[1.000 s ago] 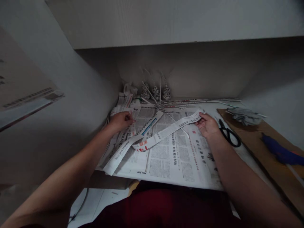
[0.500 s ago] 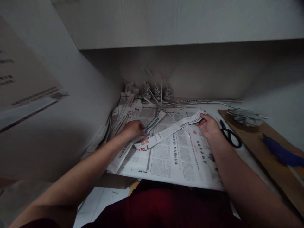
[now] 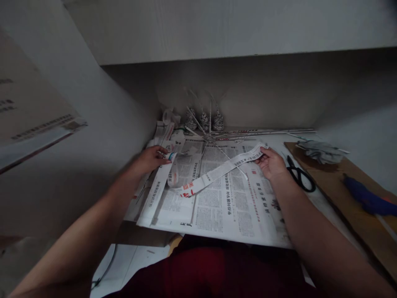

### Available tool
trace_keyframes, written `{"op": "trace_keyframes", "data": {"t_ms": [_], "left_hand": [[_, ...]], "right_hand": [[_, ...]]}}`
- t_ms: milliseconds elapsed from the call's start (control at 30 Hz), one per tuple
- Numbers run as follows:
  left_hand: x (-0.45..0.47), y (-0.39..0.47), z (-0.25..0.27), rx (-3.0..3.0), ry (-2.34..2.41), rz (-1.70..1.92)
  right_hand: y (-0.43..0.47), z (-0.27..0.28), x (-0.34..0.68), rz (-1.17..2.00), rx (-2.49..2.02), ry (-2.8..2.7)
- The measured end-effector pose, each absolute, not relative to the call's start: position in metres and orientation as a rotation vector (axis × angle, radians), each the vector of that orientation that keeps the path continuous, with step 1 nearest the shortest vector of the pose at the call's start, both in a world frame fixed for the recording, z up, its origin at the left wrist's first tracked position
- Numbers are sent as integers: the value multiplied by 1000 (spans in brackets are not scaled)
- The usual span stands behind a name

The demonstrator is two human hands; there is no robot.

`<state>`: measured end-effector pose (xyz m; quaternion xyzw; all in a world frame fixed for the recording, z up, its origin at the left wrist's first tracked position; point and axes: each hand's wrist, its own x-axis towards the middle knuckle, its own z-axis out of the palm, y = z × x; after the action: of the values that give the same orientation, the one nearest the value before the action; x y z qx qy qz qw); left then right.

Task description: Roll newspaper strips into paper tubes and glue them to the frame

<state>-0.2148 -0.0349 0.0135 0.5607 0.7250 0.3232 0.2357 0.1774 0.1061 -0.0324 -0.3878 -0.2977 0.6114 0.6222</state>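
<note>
Two bare hands are over the printed newspaper sheets [image 3: 211, 215] that cover much of one white table [image 3: 277, 142]. The left hand [image 3: 150, 159] is narrowed, its thumb and fingers pinching the upper end of one white newsprint strip with a blue patch [image 3: 157, 188], which slopes down towards the near edge. The right hand [image 3: 271, 162] is likewise closed in a pinch, gripping the far end of a second long newsprint strip marked in red and orange [image 3: 220, 170]; this one slants across the sheets between the hands.

Behind them sits one small woven paper hub with thin sticks radiating from it [image 3: 210, 139], and one stick passes beneath the second strip. Three grey-and-white woven paper cones [image 3: 218, 121] stand in a row at the back. Several thin rolled paper rods [image 3: 269, 132] lie to their right, too bunched to count.

Beside the right hand is one pair of black scissors [image 3: 295, 168]. One brown cardboard sheet [image 3: 328, 179] bears one crumpled grey cloth [image 3: 322, 152] and one blue tool [image 3: 366, 194].
</note>
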Motion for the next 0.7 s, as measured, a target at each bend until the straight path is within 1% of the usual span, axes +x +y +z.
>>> {"op": "trace_keyframes", "data": {"t_ms": [300, 533, 700], "left_hand": [[-223, -26, -15, 1630, 2191, 704], [-226, -8, -12, 1665, 2331, 377], [-229, -7, -9, 1715, 2300, 353]], "right_hand": [[105, -32, 178, 1417, -868, -665], [108, -37, 180, 1426, -846, -675], [108, -36, 179, 1423, -853, -688]]}}
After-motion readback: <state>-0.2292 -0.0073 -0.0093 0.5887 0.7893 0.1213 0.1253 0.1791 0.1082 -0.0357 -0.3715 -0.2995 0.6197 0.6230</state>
